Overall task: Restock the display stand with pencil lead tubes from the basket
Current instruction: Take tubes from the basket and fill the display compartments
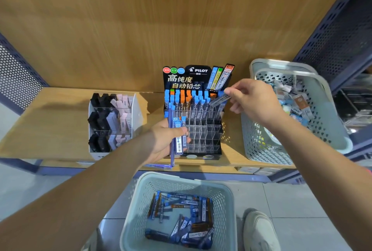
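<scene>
One pencil lead tube is pinched between the thumb and fingertips of the right hand, tilted with its blue cap uppermost over the back right corner of the display stand, while the left hand grips a bundle of tubes against the stand's front left side. To seat it cleanly, I judge the tube should be turned upright over an empty clear slot just ahead of the filled back rows and lowered straight. The stand sits at the middle of the shelf near its front edge; the supply basket rests on the floor below.
</scene>
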